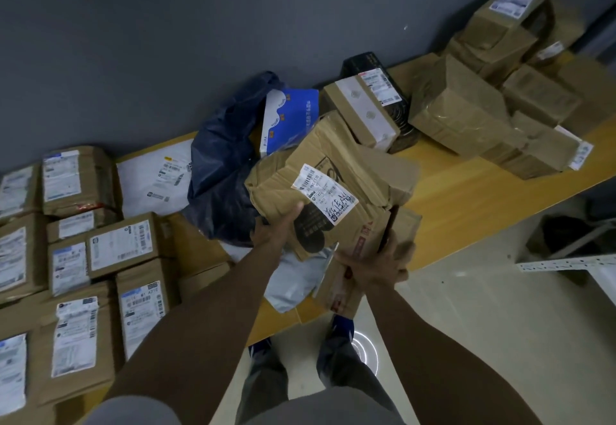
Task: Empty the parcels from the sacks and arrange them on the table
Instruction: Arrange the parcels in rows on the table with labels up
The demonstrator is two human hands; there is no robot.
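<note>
I hold a crumpled brown cardboard parcel (330, 187) with a white shipping label above the yellow table (466, 187). My left hand (273, 226) grips its near left edge, thumb on top. My right hand (376, 263) grips a second cardboard box (353, 258) with red print just beneath it, at the table's front edge. Behind the parcel lies a dark blue plastic sack (223, 171) with a blue and white box (286, 117) sticking out of it. A grey poly mailer (296, 281) lies under the held boxes.
Several labelled cardboard parcels (83, 258) lie in rows on the left of the table. More boxes (483, 104) are stacked at the right against the grey wall. A white mailer (153, 177) lies at the back. My feet stand on a pale floor; a white shelf (573, 263) stands at right.
</note>
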